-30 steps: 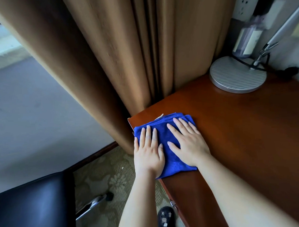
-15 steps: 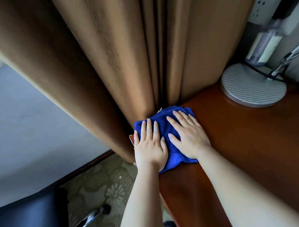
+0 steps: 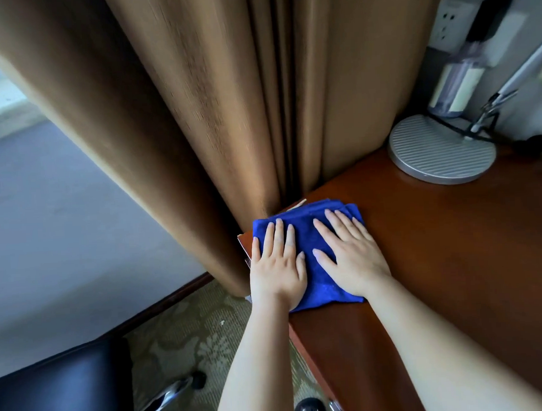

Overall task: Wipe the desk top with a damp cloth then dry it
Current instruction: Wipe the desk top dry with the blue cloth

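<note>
At the far left a dark chair seat (image 3: 51, 389) sits low over the patterned carpet (image 3: 204, 338), and tan curtains (image 3: 197, 115) hang down to brush the desk's left corner. Next comes the person's left hand (image 3: 277, 267), laid flat with fingers straight and slightly apart, its palm partly over the desk edge. It presses on the folded blue cloth (image 3: 310, 234), which lies at the near-left corner of the reddish-brown desk (image 3: 452, 259), just beside the curtain. The right hand (image 3: 349, 254) lies flat on the cloth's right half, fingers likewise spread; neither grip pinches anything. The cloth looks soft, light and limp, several layers thick, so it would likely bunch or unfold if dragged by one edge; flat pressure across its middle seems the surer hold. The polished desk should let it slide easily. Further right, well apart from the cloth, stand a round ribbed lamp base (image 3: 441, 151) and a clear bottle (image 3: 454, 85) below a wall socket (image 3: 446, 23).
</note>
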The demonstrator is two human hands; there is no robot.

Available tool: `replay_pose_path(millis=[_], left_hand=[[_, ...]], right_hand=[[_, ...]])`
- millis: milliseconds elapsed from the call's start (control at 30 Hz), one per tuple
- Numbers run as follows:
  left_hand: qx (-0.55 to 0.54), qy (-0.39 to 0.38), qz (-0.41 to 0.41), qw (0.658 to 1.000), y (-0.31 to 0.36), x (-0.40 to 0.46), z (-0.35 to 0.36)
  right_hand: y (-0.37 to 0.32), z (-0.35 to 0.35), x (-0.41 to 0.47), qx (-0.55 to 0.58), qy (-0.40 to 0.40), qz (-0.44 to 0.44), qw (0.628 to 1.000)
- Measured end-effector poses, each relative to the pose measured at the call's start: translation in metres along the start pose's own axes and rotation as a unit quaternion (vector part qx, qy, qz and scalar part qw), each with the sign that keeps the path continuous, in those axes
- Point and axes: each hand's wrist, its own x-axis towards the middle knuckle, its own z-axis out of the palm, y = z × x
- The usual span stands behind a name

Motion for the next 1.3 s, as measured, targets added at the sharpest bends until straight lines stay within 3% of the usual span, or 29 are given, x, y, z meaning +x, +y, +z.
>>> replay_pose_path(millis=[367, 1300], left_hand=[[0.019, -0.009, 0.006, 1.0, 0.021, -0.059, 0.006], [0.024, -0.05, 0.085, 0.995, 0.007, 0.085, 0.0]], right_hand=[[-0.003, 0.004, -0.07, 0.004, 0.003, 0.013, 1.0], [0.022, -0.007, 0.053, -0.002, 0.009, 0.116, 0.993]])
